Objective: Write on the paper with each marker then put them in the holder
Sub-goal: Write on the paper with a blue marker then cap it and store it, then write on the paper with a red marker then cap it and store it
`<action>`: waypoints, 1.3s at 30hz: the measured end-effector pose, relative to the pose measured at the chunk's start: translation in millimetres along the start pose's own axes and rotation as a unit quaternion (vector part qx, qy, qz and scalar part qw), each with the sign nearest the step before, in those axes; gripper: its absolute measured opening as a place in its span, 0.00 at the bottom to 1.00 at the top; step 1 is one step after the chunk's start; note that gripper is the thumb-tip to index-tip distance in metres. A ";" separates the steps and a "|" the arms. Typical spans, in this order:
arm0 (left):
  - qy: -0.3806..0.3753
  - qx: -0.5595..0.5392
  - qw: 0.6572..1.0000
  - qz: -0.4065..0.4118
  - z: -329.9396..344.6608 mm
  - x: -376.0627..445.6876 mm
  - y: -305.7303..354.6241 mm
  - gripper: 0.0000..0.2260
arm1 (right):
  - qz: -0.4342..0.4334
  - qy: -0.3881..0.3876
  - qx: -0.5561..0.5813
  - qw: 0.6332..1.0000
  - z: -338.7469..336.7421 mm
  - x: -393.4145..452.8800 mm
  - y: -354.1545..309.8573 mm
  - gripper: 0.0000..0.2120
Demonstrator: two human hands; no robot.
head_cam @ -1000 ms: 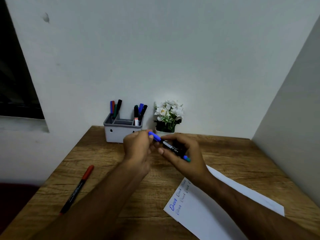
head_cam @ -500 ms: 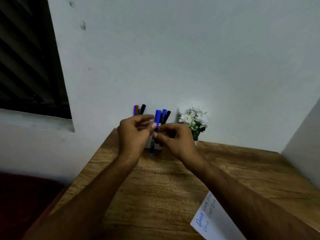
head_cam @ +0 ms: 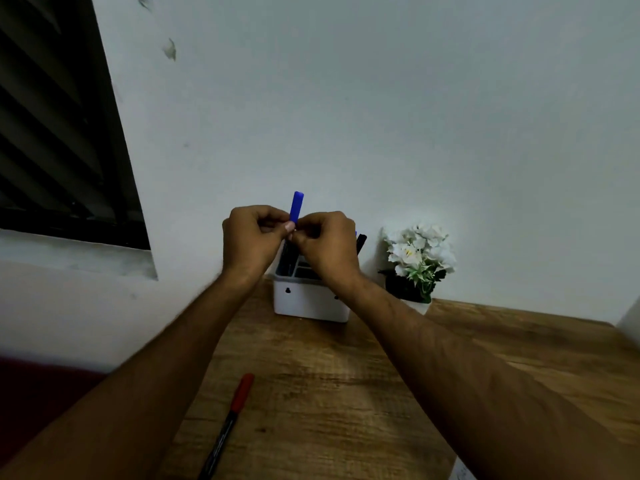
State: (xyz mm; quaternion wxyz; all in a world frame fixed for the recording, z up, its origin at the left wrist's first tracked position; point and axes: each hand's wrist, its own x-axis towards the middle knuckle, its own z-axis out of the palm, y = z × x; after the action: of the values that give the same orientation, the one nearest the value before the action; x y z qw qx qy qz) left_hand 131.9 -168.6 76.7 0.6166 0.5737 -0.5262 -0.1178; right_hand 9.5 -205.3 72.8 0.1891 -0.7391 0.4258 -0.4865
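A blue-capped marker with a dark barrel (head_cam: 297, 206) is held upright between the two hands, directly above a white plastic holder with grey inner compartments (head_cam: 309, 301). The marker is pinched by the curled fingers and thumb of the left hand (head_cam: 252, 241), and it is gripped from the other side by the curled fingers of the right hand (head_cam: 325, 244); the two hands are pressed together around it. Only the blue cap is seen above the knuckles, while the lower barrel is glimpsed below them, just over the holder's left compartment; whether its tip has entered the compartment cannot be told.

The holder is set on the wooden bench (head_cam: 346, 393) against the white wall, just below and beyond the hands. A black marker cap (head_cam: 360, 242) is seen sticking out of the holder just to the right of the right hand. Further right of that hand, a small pot of white artificial flowers (head_cam: 418, 261) is placed on the bench. A red-capped marker with a black barrel (head_cam: 228, 424) is laid on the bench well below the left hand, beside the left forearm. A corner of white paper (head_cam: 462, 474) is visible below the right forearm.
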 end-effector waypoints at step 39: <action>-0.262 0.445 0.842 -0.155 -49.2 -122.0 -2.0 0.16 | 0.024 -0.142 -0.071 0.987 -42.1 -124.3 13.8 0.10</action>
State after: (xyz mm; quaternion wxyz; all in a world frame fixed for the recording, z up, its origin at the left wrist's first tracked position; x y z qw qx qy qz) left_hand 120.3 -49.2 22.9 0.1075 0.8081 -0.5685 -0.1107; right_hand -54.1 -106.3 12.9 0.2064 -0.8021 0.4452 -0.3404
